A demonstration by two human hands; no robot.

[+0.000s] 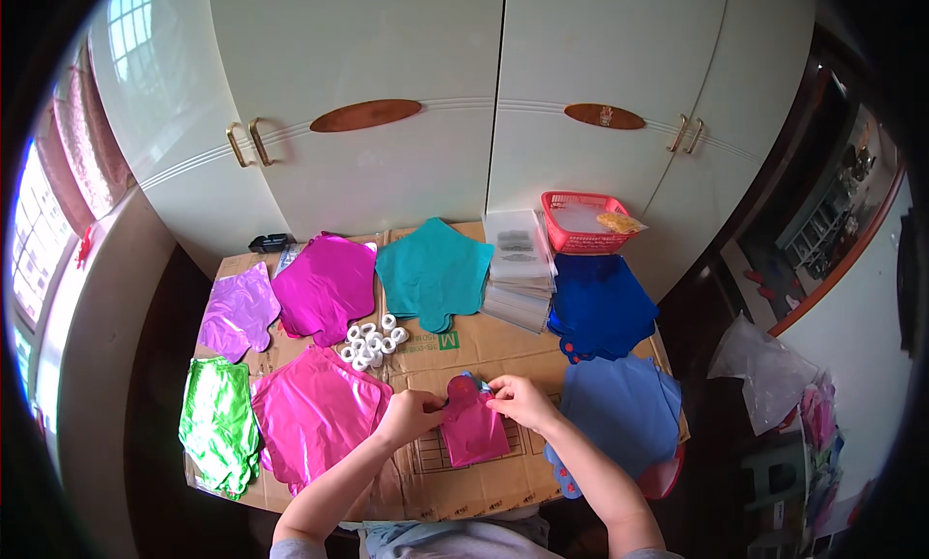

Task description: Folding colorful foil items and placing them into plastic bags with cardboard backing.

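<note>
A magenta foil balloon [476, 435], flat and folded into a small packet, lies on the cardboard in front of me. My left hand [416, 414] pinches its upper left edge. At the upper right edge, the fingers of my right hand [521, 402] are closed on the same packet. A rounded tab sticks up between both hands, with a bit of blue behind it that I cannot make out. Just beyond my left hand sits a heap of small white ribbon rolls [373, 344]. A pile of flat pink foil balloons [319, 409] lies left of my left forearm.
Cardboard [416, 354] covers the table. Flat foil balloons lie around it: green [219, 423], lilac [238, 312], purple [327, 280], teal [434, 271], dark blue [602, 305] and light blue [621, 409]. Clear bags [521, 269] and a pink basket [585, 240] stand at the back, before white cabinets [368, 36].
</note>
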